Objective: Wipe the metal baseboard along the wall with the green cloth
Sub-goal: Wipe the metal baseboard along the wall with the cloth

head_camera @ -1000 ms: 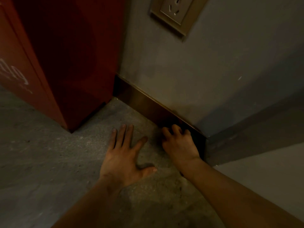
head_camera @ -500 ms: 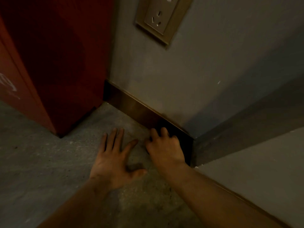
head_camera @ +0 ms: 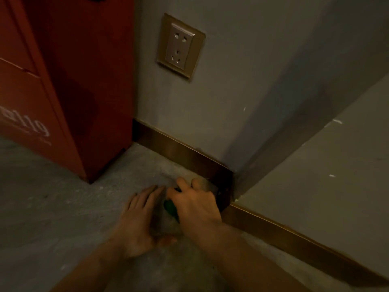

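The right hand [head_camera: 195, 209] is cupped over the green cloth [head_camera: 170, 208], its grip closed on it, and only a small patch of cloth shows under the thumb side, low on the floor [head_camera: 52, 207] just in front of the brass-coloured baseboard [head_camera: 179, 150] near the wall corner. The left hand [head_camera: 141, 220] lies flat on the floor beside it, fingers spread and holding nothing, its fingertips close to the cloth. A red cabinet [head_camera: 69, 85] stands at the baseboard's far end, and a socket [head_camera: 180, 48] sits on the grey wall [head_camera: 242, 91] above.
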`<state>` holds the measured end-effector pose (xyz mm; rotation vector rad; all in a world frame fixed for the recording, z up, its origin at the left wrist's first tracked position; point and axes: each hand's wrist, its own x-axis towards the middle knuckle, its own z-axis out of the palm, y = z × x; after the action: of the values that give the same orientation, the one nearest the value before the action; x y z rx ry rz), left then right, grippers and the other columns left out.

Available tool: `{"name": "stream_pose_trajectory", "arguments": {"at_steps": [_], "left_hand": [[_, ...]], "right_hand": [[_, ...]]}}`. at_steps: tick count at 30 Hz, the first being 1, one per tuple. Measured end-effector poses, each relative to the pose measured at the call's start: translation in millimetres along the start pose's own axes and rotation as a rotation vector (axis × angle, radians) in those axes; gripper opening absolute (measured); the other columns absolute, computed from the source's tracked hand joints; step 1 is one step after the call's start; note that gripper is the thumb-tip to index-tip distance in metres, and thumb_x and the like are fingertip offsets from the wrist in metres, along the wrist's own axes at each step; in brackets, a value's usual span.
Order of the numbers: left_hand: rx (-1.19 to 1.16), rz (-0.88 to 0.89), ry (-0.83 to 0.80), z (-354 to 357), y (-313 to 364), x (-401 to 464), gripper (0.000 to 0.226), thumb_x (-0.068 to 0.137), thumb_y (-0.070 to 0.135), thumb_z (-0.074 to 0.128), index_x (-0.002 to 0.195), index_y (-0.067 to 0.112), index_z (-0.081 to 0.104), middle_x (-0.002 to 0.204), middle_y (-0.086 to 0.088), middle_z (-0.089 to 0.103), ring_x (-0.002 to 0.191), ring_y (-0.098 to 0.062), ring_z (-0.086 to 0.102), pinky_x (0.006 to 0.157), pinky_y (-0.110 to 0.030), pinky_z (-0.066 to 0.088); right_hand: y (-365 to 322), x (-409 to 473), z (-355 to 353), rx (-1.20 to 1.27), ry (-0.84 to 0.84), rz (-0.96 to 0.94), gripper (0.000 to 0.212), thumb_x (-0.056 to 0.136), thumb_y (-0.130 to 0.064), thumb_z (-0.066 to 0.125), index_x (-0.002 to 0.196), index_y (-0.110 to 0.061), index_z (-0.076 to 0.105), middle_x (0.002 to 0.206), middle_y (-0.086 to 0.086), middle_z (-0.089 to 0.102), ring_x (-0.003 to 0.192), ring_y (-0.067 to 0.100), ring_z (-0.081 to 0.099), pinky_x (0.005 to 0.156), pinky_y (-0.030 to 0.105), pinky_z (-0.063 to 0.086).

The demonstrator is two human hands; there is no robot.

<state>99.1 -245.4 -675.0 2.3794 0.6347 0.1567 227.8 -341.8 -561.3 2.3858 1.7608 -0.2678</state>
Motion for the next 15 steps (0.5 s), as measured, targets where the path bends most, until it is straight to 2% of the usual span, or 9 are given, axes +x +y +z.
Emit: {"name": "stream_pose_trajectory", "arguments": {"at_steps": [2,5,7,9,11,12,15], "left_hand": [[-0.030,0.046,0.018,-4.3,10.5,-3.1,0.128,0.054,0.098,0.053,0.155,0.037,0.001,0.164,0.011,0.009,0.147,-0.010,0.011,0.123,-0.039,0.010],[-0.073,0.102,0.043,-11.6,25.3,-6.5,0.126,0.057,0.089,0.064,0.156,0.034,0.008,0.159,0.017,0.019,0.142,-0.006,0.022,0.120,-0.033,0.016],[-0.076,0.116,0.051,-17.8,33.9,-11.7,0.120,0.058,0.082,0.070,0.154,0.035,0.014,0.148,0.024,0.027,0.134,-0.001,0.029,0.116,-0.027,0.021],[-0.059,0.118,0.067,-24.4,40.1,-17.0,0.100,0.061,0.074,0.075,0.143,0.041,0.028,0.129,0.031,0.037,0.117,0.002,0.039,0.104,-0.022,0.030],[-0.006,0.121,0.084,-32.4,46.9,-23.1,0.080,0.067,0.069,0.075,0.133,0.044,0.037,0.118,0.026,0.046,0.106,-0.002,0.045,0.094,-0.021,0.034],[0.038,0.121,0.087,-36.4,49.5,-25.6,0.075,0.071,0.067,0.073,0.133,0.042,0.040,0.120,0.020,0.051,0.106,-0.004,0.046,0.092,-0.022,0.033],[0.113,0.106,0.087,-47.7,57.0,-32.5,0.069,0.077,0.060,0.070,0.136,0.042,0.040,0.125,0.012,0.056,0.111,-0.009,0.048,0.095,-0.026,0.034]], "right_hand": [[-4.9,-8.9,-2.4,0.052,-0.018,0.005,0.077,0.068,-0.026,0.085,0.133,-0.027,0.044,0.139,0.005,0.037,0.120,0.035,0.037,0.082,0.048,0.049],[-7.2,-21.6,-7.2,0.155,0.010,0.015,0.068,0.071,-0.019,0.082,0.128,-0.031,0.047,0.137,0.000,0.037,0.119,0.031,0.040,0.088,0.047,0.048],[-6.9,-31.5,-11.1,0.236,0.028,0.018,0.068,0.070,-0.016,0.082,0.126,-0.033,0.048,0.135,-0.003,0.040,0.118,0.028,0.042,0.091,0.047,0.049],[-6.3,-40.2,-14.8,0.323,0.041,0.022,0.068,0.069,-0.013,0.082,0.122,-0.034,0.046,0.132,-0.005,0.044,0.117,0.025,0.045,0.091,0.046,0.049],[-5.3,-49.1,-17.4,0.417,0.071,0.026,0.065,0.070,-0.011,0.080,0.116,-0.036,0.041,0.127,-0.005,0.051,0.113,0.024,0.050,0.089,0.044,0.051],[-5.0,-53.2,-18.2,0.463,0.087,0.027,0.065,0.070,-0.011,0.079,0.113,-0.037,0.038,0.124,-0.005,0.053,0.111,0.024,0.053,0.088,0.045,0.052],[-2.7,-64.1,-19.5,0.590,0.106,0.053,0.068,0.072,-0.008,0.078,0.111,-0.043,0.033,0.117,-0.004,0.057,0.106,0.020,0.058,0.085,0.043,0.056]]}}
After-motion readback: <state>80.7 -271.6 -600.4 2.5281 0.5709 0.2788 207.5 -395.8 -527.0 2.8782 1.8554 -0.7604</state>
